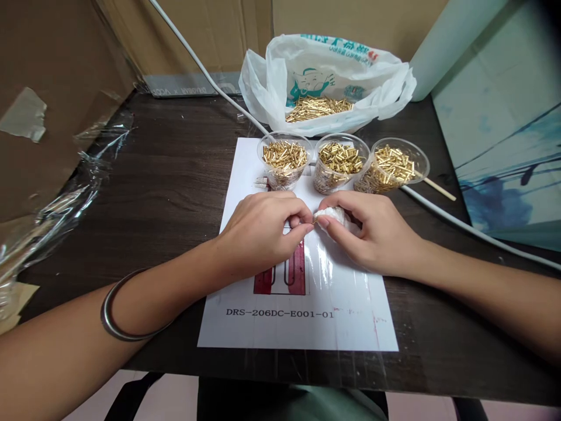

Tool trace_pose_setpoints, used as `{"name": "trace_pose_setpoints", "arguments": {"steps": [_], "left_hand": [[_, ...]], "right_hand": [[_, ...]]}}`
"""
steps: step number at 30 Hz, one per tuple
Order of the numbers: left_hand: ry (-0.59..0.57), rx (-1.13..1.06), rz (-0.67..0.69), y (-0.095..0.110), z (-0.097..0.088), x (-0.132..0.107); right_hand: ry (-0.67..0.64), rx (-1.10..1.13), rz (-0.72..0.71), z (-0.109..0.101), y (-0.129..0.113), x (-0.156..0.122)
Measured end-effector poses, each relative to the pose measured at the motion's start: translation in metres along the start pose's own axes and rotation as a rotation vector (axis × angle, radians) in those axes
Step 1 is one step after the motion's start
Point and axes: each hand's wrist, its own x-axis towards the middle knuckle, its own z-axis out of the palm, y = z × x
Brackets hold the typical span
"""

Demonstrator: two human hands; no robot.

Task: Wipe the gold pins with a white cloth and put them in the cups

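My left hand (pixel 263 231) rests on a white printed sheet (pixel 302 316) and its fingertips pinch a tiny gold pin, barely visible at the thumb. My right hand (pixel 372 234) lies beside it, fingers closed round a crumpled white wad (pixel 335 217). The two hands meet fingertip to fingertip at the sheet's middle. Just beyond them stand three clear plastic cups of small gold pins: left cup (pixel 284 159), middle cup (pixel 340 162), right cup (pixel 390 166), tilted. A metal bangle (pixel 114 316) circles my left forearm.
A white plastic bag (pixel 324 82) with more gold pins sits behind the cups. A white cable (pixel 464 225) crosses the dark wooden table (pixel 166 187). A wooden stick (pixel 438 189) pokes from the right cup. Crumpled clear film (pixel 56 204) lies left; cardboard stands behind.
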Motion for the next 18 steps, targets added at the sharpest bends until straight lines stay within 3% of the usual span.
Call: {"name": "trace_pose_setpoints", "arguments": {"steps": [18], "left_hand": [[0.019, -0.015, 0.034, 0.0003, 0.0007, -0.0005]], "right_hand": [[-0.028, 0.022, 0.025, -0.0008, -0.0001, 0.0003]]}}
